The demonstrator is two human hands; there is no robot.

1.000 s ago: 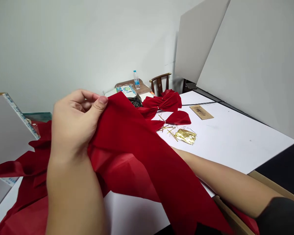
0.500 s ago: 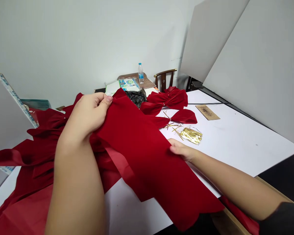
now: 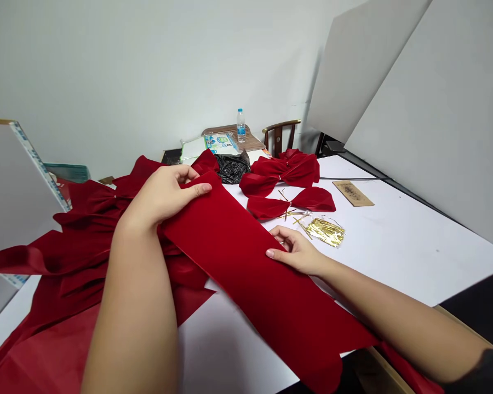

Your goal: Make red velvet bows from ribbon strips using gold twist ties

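A long strip of red velvet cloth [image 3: 246,262] slants across the middle of the view, over the white table. My left hand [image 3: 168,194] is closed on its far end, thumb on top and fingers curled at the edge. Midway along the right edge, my right hand [image 3: 298,251] pinches the strip, thumb on top and fingers partly hidden beneath. The near end hangs past the table's front edge. Beyond my right hand lie a red bow [image 3: 314,198] tied at its middle and a clear packet of gold twist ties [image 3: 326,232], with several ties loose beside it.
Gathered red bows [image 3: 92,210] are heaped at left, over flat red cloth [image 3: 53,350]. More bows [image 3: 299,168] lie at the back by a black plastic bag [image 3: 233,167]. A brown card [image 3: 352,193] rests on the white table [image 3: 411,241]. Behind stand a water bottle [image 3: 240,128] and chair [image 3: 278,137].
The lower layer that stuck out at the strip's left side no longer shows there. My right hand has moved inward, its thumb now on top. The left thumb lies flatter over the cloth.
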